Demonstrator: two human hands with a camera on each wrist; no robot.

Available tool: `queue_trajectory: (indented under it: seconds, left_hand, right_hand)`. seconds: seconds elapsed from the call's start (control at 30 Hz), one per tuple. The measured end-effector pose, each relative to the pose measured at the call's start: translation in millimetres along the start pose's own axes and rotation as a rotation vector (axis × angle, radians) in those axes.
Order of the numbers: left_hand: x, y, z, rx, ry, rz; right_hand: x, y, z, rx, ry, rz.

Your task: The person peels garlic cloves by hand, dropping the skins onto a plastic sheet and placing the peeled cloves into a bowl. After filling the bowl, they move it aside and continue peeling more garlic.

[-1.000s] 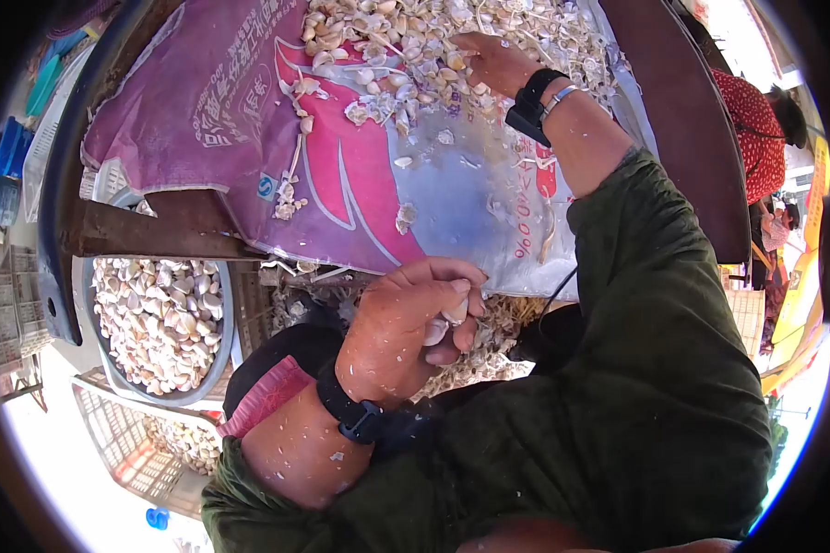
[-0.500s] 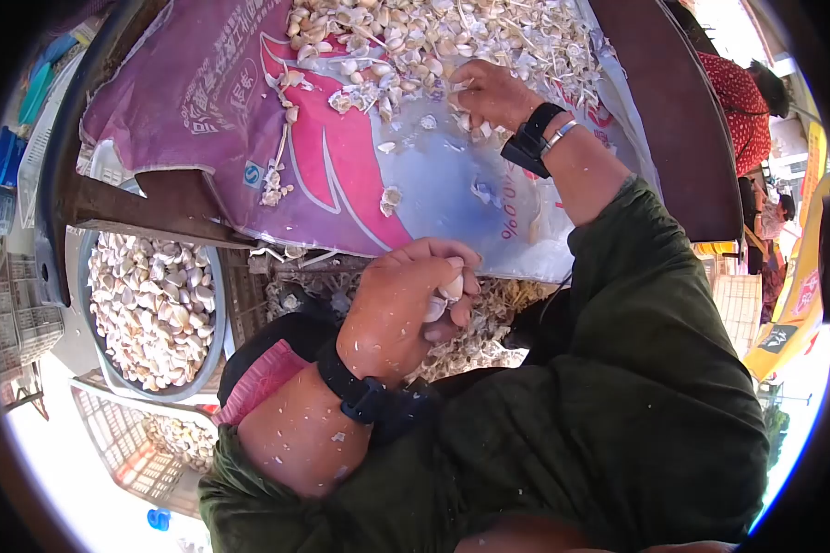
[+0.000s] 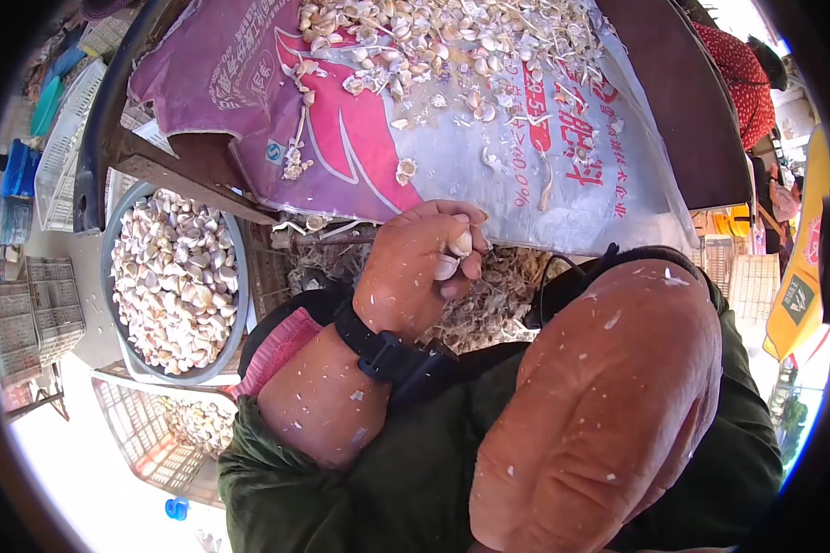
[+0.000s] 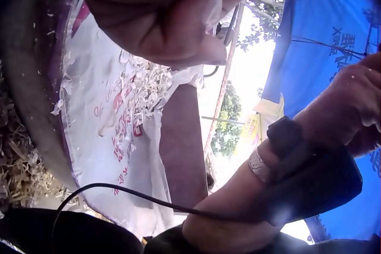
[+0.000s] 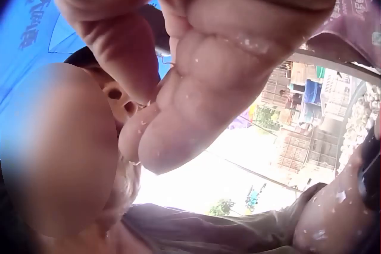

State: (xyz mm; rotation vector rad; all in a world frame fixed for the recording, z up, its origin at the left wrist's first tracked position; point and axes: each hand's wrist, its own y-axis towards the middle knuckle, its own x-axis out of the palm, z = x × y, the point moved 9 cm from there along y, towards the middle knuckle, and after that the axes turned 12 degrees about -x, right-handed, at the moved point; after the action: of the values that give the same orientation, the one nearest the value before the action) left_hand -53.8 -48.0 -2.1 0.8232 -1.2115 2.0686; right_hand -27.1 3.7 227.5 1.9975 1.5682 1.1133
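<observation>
In the head view my left hand (image 3: pixel 404 272) is curled at the front edge of the printed sack sheet (image 3: pixel 526 221). It holds a few pale garlic cloves (image 3: pixel 457 247) between its fingers and palm. My right hand (image 3: pixel 599 405) is raised, large and close to the head camera, its back showing. The right wrist view shows the right hand's fingers (image 5: pixel 196 93) bent with the thumb against them, in front of the person's face; no clove shows in them. Loose garlic cloves and skins (image 3: pixel 433 46) are spread over the far part of the sheet.
At the left stands a round tub (image 3: pixel 242 309) filled with garlic cloves. Below it is a plastic crate (image 3: pixel 124 419) with more cloves. Dry skins (image 3: pixel 498 295) lie beneath the sheet's front edge. A dark metal bar (image 3: pixel 90 184) runs along the left. A person in red (image 3: pixel 733 78) is behind.
My right hand has left the garlic on the sheet and come up towards the face. My left hand still holds its cloves in about the same place. The head view has shifted slightly.
</observation>
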Motion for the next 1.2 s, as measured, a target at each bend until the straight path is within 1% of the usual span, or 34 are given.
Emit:
queue_trajectory:
  seconds: [0.03, 0.07, 0.13, 0.17, 0.23, 0.27, 0.33, 0.37, 0.43, 0.47, 0.53, 0.57, 0.63, 0.67, 0.7, 0.73, 0.77, 0.8, 0.83, 0.87, 0.93, 0.97, 1.0, 1.07, 1.13, 1.2]
  left_hand:
    - [-0.7, 1.0, -2.6, 0.004, -0.049, -0.019]
    - [-3.1, 0.6, -4.4, 0.004, -0.045, -0.009]
    - [-2.3, -0.5, -2.8, 0.023, 0.022, -0.043]
    - [-4.3, -0.2, -4.5, 0.000, 0.025, -0.065]
    - [-6.1, -2.8, -3.5, 0.009, 0.029, -0.051]
    - [-4.1, -2.1, -2.8, 0.020, 0.021, -0.060]
    - [-0.9, -3.9, 2.4, 0.036, 0.040, -0.066]
    - [-0.5, -3.9, 2.2, 0.034, 0.027, -0.063]
    - [-2.8, -3.2, -1.4, 0.015, 0.001, -0.079]
    - [-2.6, -2.8, -1.3, 0.022, 0.010, -0.086]
    - [-3.5, -2.8, -1.8, 0.000, -0.043, -0.081]
    - [-4.0, -2.0, -2.8, -0.002, -0.057, -0.095]
    - [0.9, 2.3, -3.9, 0.008, -0.040, -0.105]
    - [-2.8, -1.1, -2.6, 0.018, -0.043, -0.098]
    - [-3.7, 0.5, -2.6, 0.003, 0.057, -0.131]
    - [0.9, 0.7, 1.9, 0.004, 0.058, -0.136]
    - [1.3, -1.6, 0.3, 0.002, 0.003, -0.086]
    - [-2.0, -2.5, -3.3, 0.000, -0.053, -0.036]
    - [0.9, -0.5, -3.8, -0.008, -0.144, -0.207]
    - [5.9, -3.3, 0.5, -0.012, -0.153, -0.217]
    - [11.0, -12.7, 5.5, -0.039, -0.337, -0.110]
    - [18.8, -17.7, 13.3, 0.025, -0.340, -0.141]
    - [13.5, -16.2, 12.4, 0.022, -0.352, -0.143]
    - [2.8, -14.2, 11.9, 0.028, -0.286, -0.183]
    - [-4.1, -8.7, 12.5, 0.036, -0.294, -0.198]
    - [-0.3, -6.4, 16.6, 0.049, -0.189, -0.233]
  right_hand:
    - [13.2, 6.5, -6.1, -0.127, 0.060, -0.098]
    - [13.8, 0.8, 4.6, -0.137, 0.064, -0.102]
    - [23.7, -20.0, 28.9, -0.097, 0.442, -0.220]
    - [24.7, -15.3, 19.5, -0.116, 0.444, -0.227]
    - [11.2, -6.8, 7.9, 0.007, 0.011, -0.126]
    - [13.1, -8.0, 12.8, 0.004, 0.007, -0.124]
    - [12.8, -7.9, 18.0, -0.107, 0.258, -0.004]
    - [16.7, -8.3, 19.0, -0.096, 0.249, -0.013]
    - [-7.4, -14.7, 2.8, -0.257, 0.016, 0.287]
    - [-7.9, -19.0, 2.6, -0.256, 0.006, 0.278]
    - [-6.3, -23.5, 1.5, -0.269, -0.102, 0.175]
    - [-4.1, -20.3, -1.2, -0.276, -0.108, 0.158]
    - [-16.7, -13.3, -21.1, -0.445, -0.024, 0.370]
    - [-12.3, -16.2, -10.0, -0.454, -0.013, 0.348]
    - [-2.8, -25.3, -0.8, -0.542, 0.136, 0.228]
    - [5.1, -35.9, -1.8, -0.631, 0.275, 0.136]
    - [-9.1, -29.7, -13.2, -0.027, 0.041, 0.057]
    - [-16.1, -39.9, -21.0, -0.026, 0.043, 0.088]
    - [-25.2, -50.4, -18.2, 0.051, -0.012, 0.110]
    - [-35.5, -58.2, -14.6, 0.131, -0.062, 0.128]
    - [-74.6, -66.6, -25.0, 0.177, -0.557, 0.230]
    - [-98.3, -87.6, -26.2, 0.358, -0.685, 0.408]
    - [-121.1, -112.1, -31.2, 0.542, -0.807, 0.582]
    - [-178.2, -137.6, -55.7, 0.553, -1.107, 0.737]
    - [-239.8, -163.0, -79.1, 0.622, -1.361, 0.811]
    - [-299.0, -189.7, -94.4, 0.729, -1.516, 0.891]
